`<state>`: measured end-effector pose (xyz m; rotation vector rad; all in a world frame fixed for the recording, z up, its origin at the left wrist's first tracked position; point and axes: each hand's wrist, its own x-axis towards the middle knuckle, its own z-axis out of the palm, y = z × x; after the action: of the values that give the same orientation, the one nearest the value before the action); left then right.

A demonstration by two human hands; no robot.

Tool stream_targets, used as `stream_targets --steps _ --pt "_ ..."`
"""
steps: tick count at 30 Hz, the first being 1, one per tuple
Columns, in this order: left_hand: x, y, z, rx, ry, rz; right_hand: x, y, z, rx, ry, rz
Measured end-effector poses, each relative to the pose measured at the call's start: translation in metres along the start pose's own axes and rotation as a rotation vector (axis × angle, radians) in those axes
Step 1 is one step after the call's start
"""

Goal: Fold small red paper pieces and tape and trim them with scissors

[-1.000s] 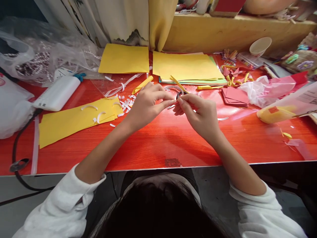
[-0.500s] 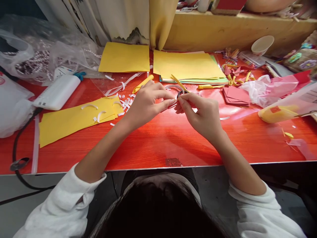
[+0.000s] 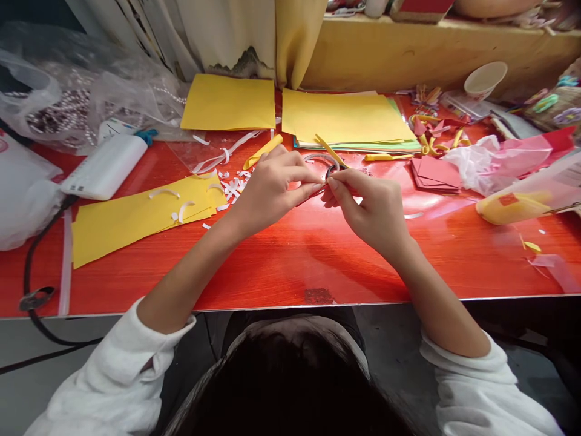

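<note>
the left hand [image 3: 267, 188] and the right hand [image 3: 376, 209] are pinching together one thin red piece [image 3: 310, 194], above the middle of the red, shiny surface [image 3: 272, 266]. just beyond them is a black ring-like thing [image 3: 330, 171]. the surface has a dark patch [image 3: 318, 296] at its near edge. yellow sheets [image 3: 345, 118] lie at the far side, before a pale curtain [image 3: 240, 36] with a mountain picture. on the left, the white device [image 3: 106, 166] carries small marks, which i cannot read.
</note>
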<state>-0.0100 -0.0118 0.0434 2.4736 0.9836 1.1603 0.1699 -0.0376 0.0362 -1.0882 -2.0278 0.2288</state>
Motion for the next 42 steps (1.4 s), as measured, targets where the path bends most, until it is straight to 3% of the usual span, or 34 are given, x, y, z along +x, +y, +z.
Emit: stream_targets --steps 27,42 --pt "-0.0014 -0.0009 0.0011 0.014 -0.015 0.021 -0.0016 0.0005 0.0008 -0.025 0.007 -0.014" --pt "0.0002 -0.0002 -0.003 -0.053 -0.037 -0.034 -0.0017 0.0001 -0.0009 -0.023 -0.007 -0.001"
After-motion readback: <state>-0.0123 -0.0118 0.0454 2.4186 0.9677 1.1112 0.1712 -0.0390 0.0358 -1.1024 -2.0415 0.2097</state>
